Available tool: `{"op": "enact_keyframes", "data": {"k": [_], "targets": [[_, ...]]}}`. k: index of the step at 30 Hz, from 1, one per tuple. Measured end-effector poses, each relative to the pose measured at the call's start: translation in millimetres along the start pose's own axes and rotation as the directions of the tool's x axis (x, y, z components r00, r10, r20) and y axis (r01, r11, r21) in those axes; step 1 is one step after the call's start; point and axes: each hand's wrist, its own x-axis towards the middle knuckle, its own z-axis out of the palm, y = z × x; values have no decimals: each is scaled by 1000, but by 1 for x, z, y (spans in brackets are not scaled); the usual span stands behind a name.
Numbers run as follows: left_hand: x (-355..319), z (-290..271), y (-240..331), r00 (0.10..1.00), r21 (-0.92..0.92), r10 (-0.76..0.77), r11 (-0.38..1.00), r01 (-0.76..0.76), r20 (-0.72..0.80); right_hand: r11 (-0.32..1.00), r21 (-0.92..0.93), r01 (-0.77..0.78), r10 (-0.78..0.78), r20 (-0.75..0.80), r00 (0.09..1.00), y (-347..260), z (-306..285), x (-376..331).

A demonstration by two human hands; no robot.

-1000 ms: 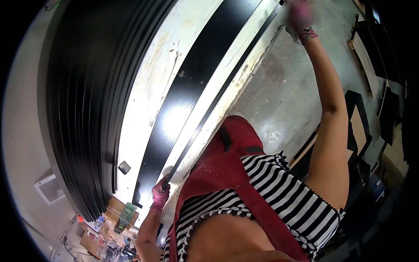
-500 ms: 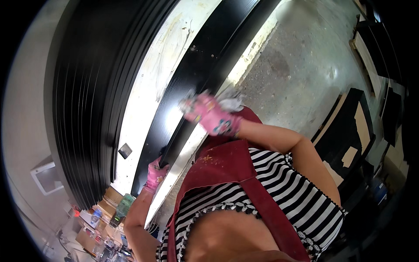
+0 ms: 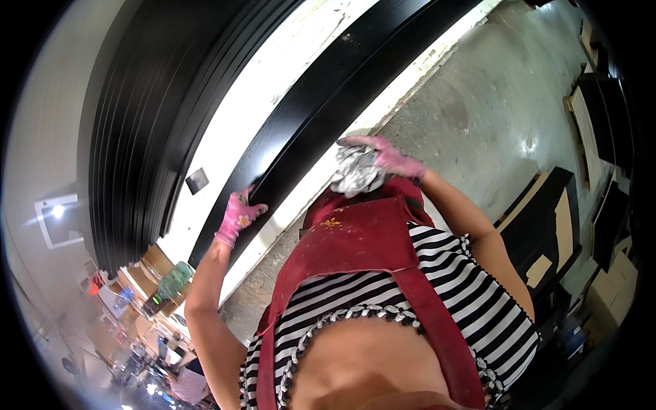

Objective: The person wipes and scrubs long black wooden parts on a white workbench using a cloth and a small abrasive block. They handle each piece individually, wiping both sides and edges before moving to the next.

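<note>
Gleaming, the long glossy black panel (image 3: 321, 116) lies across a white-topped bench (image 3: 273, 102).

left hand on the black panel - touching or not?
Touching. The head view shows the left hand in a pink glove, fingers curled over the near edge of the long black panel, with no gap.
</note>
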Motion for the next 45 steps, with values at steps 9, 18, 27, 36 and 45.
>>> {"op": "enact_keyframes", "data": {"k": [9, 18, 27, 36, 45], "targets": [[8, 0, 0, 983, 82, 103, 992, -91, -150, 874, 430, -225, 251, -4, 968, 39, 16, 9], [-1, 5, 9, 989, 18, 40, 999, -38, -144, 903, 425, -64, 150, -173, 973, 51, 19, 4], [-11, 13, 11, 979, 20, 106, 994, -104, -176, 613, -788, 52, -512, -346, 786, -48, 45, 58], [-14, 10, 15, 987, -74, 27, 996, -39, -160, 274, -861, -428, -424, -508, 750, -55, -96, 97], [-11, 8, 14, 987, 2, 59, 998, -59, -148, 950, 121, 287, -236, -324, 916, -84, -30, 59]]}}
